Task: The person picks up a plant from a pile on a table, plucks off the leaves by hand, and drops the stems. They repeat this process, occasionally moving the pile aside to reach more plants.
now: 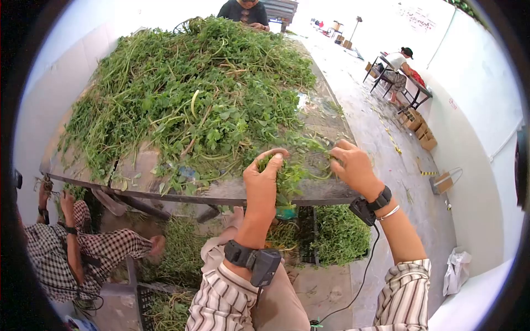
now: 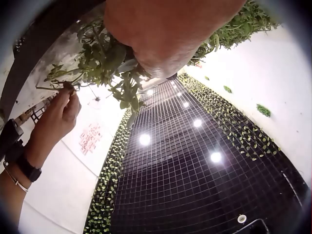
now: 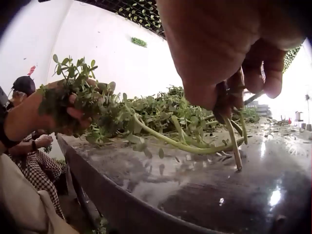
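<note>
My left hand [image 1: 261, 185] grips a bunch of leafy green stems [image 1: 289, 179] over the table's near edge; in the right wrist view the leaves [image 3: 83, 92] spill out around its curled fingers. To the right, my right hand [image 1: 356, 168] pinches a stem between thumb and fingers, seen also in the left wrist view as a hand [image 2: 53, 122] at a stem's end. A thick pale stem [image 3: 195, 148] curves just above the table between the two hands. Behind them lies a large heap of green plants [image 1: 187, 94].
The dark table edge [image 1: 232, 202] runs in front of me. Below stand a crate of greens [image 1: 342, 234] and another crate [image 1: 146, 309]. A person in checks [image 1: 116, 245] sits at the left, another [image 1: 245, 12] is across the table, and one [image 1: 398, 63] sits far right.
</note>
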The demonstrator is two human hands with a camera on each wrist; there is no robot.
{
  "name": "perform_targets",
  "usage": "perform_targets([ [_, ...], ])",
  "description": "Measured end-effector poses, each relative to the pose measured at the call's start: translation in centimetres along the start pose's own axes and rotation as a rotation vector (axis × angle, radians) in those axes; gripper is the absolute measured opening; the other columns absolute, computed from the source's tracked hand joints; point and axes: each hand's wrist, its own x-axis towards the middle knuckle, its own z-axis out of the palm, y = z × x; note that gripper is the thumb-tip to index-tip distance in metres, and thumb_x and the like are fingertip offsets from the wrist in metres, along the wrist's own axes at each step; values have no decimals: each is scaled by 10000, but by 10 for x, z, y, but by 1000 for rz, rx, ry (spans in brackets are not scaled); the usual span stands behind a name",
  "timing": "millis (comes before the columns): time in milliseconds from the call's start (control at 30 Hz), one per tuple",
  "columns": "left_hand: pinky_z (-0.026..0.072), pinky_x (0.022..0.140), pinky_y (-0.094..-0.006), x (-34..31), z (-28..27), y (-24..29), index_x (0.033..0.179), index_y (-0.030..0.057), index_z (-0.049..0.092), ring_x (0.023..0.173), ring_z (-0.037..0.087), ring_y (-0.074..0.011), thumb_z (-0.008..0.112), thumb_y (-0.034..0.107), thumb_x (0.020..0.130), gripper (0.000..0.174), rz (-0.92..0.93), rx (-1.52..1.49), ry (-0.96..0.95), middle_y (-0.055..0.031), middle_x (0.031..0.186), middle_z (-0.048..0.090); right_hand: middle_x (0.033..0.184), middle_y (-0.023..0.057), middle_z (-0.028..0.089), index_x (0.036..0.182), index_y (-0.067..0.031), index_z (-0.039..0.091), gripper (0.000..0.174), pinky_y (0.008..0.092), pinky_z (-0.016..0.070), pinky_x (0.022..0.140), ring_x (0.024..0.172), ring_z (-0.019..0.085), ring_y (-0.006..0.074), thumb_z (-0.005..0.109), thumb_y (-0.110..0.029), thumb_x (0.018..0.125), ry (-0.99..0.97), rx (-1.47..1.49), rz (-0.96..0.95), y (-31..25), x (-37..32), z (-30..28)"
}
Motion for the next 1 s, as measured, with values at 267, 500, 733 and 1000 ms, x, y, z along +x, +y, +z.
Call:
perform_targets([
  [267, 335, 669, -261, 0, -1, 5, 870, 85, 699, 680, 406, -97, 660, 242, 823, 169, 26, 15, 100, 42, 703, 473, 1089, 117, 546, 1089, -46, 564, 379, 375, 460, 834, 969, 541, 313, 582, -135, 722, -269, 150, -64, -22, -13, -16],
  [500, 331, 647, -254, 0, -1, 5, 870, 84, 699, 679, 408, -97, 663, 227, 822, 156, 9, -16, 115, 41, 701, 466, 1087, 112, 541, 1065, -37, 557, 365, 394, 467, 807, 964, 550, 322, 614, -127, 716, -122, 82, -8, -35, -6, -1],
  [733, 388, 762, -259, 0, -1, 4, 885, 69, 694, 769, 481, -111, 645, 207, 843, 152, 66, 55, 98, 38, 710, 484, 965, 147, 559, 913, -21, 556, 173, 429, 464, 720, 850, 550, 369, 560, -91, 754, -113, 105, 29, -17, 0, 24],
  [1000, 411, 780, -244, -3, -1, -2, 963, 29, 656, 842, 525, -103, 617, 155, 867, 164, 204, 148, -39, 5, 902, 600, 899, 211, 576, 1023, 9, 530, 243, 438, 458, 743, 859, 546, 408, 489, -62, 794, 109, 185, 191, -19, 14, -7],
])
